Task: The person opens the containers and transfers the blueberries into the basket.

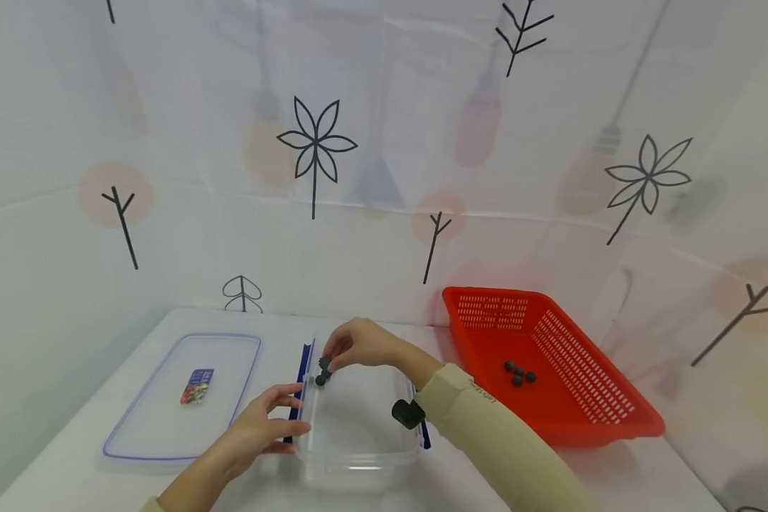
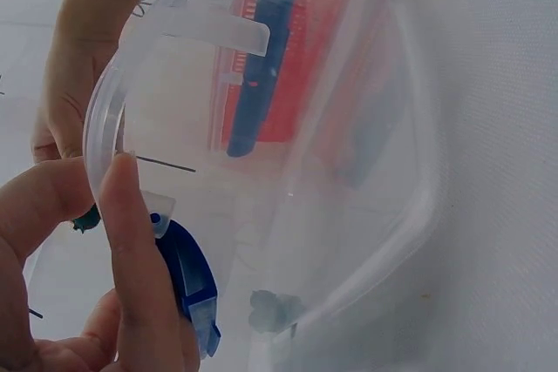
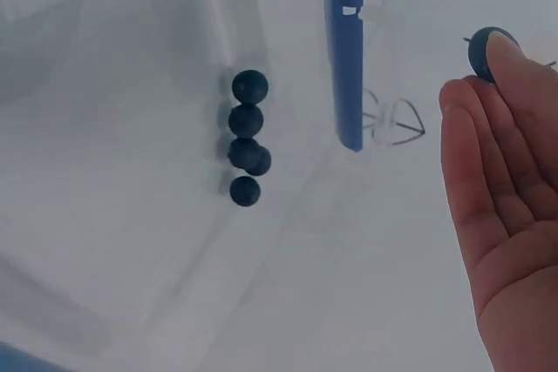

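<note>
A clear plastic container (image 1: pixel 358 419) with blue side latches stands in front of me. My left hand (image 1: pixel 262 427) holds its left rim, thumb and fingers on either side of the wall; in the left wrist view a blue latch (image 2: pixel 190 280) hangs beside the fingers. Over the far left corner, my right hand (image 1: pixel 365 345) pinches a small dark blueberry-like ball (image 3: pixel 490 51) between thumb and fingertips. Below it, several similar dark balls (image 3: pixel 247 121) lie in a row along the inside of the container wall.
At the right stands a red perforated basket (image 1: pixel 486 313) holding several more dark balls (image 1: pixel 518 380). A clear lid with a blue edge (image 1: pixel 134 434) lies flat to the left, bearing a fruit label (image 1: pixel 196 386). Behind the white table (image 1: pixel 275 491) hangs a patterned cloth (image 1: pixel 384 263).
</note>
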Motion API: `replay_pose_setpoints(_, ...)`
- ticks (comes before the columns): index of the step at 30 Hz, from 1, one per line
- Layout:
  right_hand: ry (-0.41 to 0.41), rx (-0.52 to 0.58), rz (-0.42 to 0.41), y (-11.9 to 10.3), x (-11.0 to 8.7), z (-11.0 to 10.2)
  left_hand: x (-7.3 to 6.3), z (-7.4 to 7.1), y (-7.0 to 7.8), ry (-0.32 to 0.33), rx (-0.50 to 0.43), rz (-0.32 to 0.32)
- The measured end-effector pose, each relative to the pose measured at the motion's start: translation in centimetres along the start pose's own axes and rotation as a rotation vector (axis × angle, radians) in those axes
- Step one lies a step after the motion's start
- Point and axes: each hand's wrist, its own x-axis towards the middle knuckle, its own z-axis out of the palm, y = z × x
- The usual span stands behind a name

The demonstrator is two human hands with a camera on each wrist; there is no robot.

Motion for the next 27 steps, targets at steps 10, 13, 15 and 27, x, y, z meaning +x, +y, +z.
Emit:
replay_pose_setpoints(10, 0.098, 0.039, -0.036, -0.3, -2.5, -1.4, 0.0, 0.0, 0.1, 0.001, -0.006, -0.001)
replay_pose_setpoints(13, 0.132, 0.059, -0.028, -0.5, -3.4, -2.1, 0.0, -0.1, 0.0, 0.002, -0.009, 0.002)
replay_pose_setpoints(15, 0.151, 0.064, -0.024, -0.5, -3.9, -2.6, 0.0, -0.1, -0.1, 0.003, -0.009, 0.003)
replay_pose_setpoints(27, 0.220, 0.110, 0.032, 1.1, -6.9, -5.8, 0.1, -0.2, -0.2, -0.022, -0.026, 0.008)
